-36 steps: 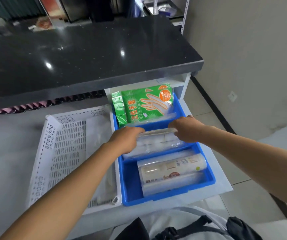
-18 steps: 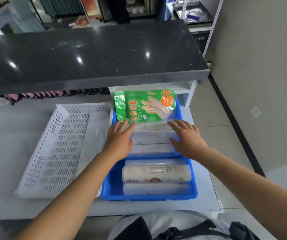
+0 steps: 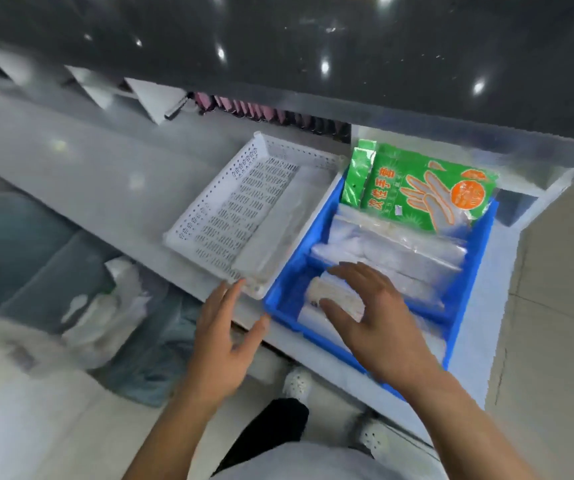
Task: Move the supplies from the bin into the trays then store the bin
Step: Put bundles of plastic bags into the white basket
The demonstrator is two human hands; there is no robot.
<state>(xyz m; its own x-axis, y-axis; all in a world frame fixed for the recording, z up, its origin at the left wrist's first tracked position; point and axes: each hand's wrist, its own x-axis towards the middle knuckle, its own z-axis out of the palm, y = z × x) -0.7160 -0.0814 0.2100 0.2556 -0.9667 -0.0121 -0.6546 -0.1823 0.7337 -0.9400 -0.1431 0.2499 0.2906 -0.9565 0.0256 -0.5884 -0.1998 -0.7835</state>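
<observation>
The blue bin sits on the grey shelf, right beside the white perforated tray. Green glove packs lean upright at the bin's far end, with clear plastic bags lying flat in front of them. My right hand reaches into the near end of the bin, thumb and fingers wrapped around a white roll. My left hand hovers open, fingers spread, just off the near corner where tray and bin meet, holding nothing.
A black glossy countertop overhangs the shelf. A clear bag lies along the tray's right side. Plastic bags and cloth lie on the floor to the left. My shoes stand below the shelf's edge.
Both hands left the clear bags in the middle of the bin. The right hand moved onto the near roll; the left withdrew to the tray's near corner. The view swung left and down.
</observation>
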